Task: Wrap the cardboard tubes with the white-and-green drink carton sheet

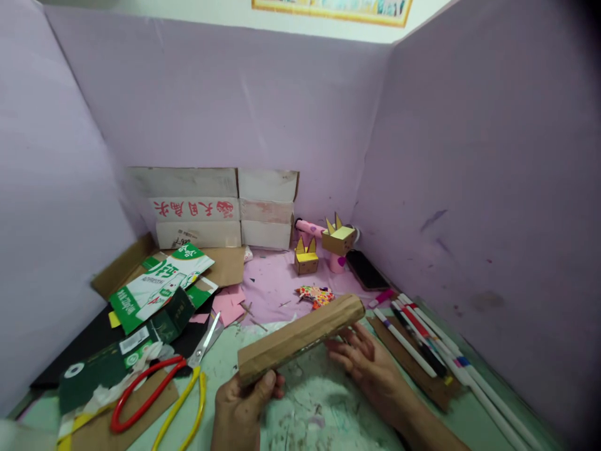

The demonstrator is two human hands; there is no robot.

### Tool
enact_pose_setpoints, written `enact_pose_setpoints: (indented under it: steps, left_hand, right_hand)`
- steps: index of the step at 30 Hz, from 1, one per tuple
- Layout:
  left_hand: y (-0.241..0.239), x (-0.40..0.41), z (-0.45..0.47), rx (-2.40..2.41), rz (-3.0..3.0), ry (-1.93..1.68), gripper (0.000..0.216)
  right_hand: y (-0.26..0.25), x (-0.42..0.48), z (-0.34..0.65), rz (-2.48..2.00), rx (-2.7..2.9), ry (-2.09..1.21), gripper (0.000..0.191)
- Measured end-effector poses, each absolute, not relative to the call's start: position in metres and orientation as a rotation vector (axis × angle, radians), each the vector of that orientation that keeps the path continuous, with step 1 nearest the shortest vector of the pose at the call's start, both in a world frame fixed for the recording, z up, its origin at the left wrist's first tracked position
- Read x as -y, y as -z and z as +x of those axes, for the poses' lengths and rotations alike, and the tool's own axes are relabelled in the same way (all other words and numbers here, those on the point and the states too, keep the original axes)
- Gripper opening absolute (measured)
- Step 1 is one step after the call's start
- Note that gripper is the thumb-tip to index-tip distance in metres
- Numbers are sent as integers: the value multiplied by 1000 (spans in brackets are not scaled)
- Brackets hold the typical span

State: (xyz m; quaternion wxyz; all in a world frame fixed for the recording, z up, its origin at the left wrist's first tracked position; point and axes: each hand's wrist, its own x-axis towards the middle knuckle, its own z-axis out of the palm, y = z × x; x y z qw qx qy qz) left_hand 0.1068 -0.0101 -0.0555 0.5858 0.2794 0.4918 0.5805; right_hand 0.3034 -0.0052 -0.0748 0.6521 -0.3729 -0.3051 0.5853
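A long folded piece of brown cardboard (pixel 300 332) is held up over the table, its right end higher than its left. My left hand (pixel 246 404) grips the lower left end, thumb in front and fingers around the underside. Below the right end is my right hand (pixel 364 360), its fingers spread and slightly bent; its fingertips are near the cardboard's underside, and whether they touch it is hard to tell. Just behind the cardboard lies a colourful patterned paper piece (pixel 317 295). Scissors (pixel 176 382) with one red and one yellow handle rest left of my left hand.
At left lie green-and-white packaging (pixel 162 288), a dark green box piece (pixel 94 376) and pink paper scraps (pixel 228 305). Two small eared cardboard boxes (pixel 306 263) and a phone (pixel 367 270) are at the back. Several markers (pixel 422 332) line the right side. Purple walls enclose the table.
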Motion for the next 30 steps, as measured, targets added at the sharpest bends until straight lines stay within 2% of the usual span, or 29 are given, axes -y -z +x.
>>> enact_pose_setpoints:
  steps: [4, 10, 24, 28, 30]
  left_hand:
    - [67, 23, 125, -1139, 819, -1286, 25]
    - [73, 32, 139, -1136, 1013, -1168, 28]
    - [75, 28, 130, -1116, 1089, -1169, 20]
    - [74, 30, 134, -1166, 1100, -1256, 19]
    - [73, 31, 136, -1117, 1105, -1260, 27]
  right_hand:
    - [72, 15, 292, -827, 784, -1484, 47]
    - [68, 23, 289, -727, 701, -1461, 34]
    - [66, 21, 299, -682, 642, -1445, 39]
    - [68, 16, 313, -716, 502, -1424, 31]
    - [69, 15, 317, -731, 466, -1419, 26]
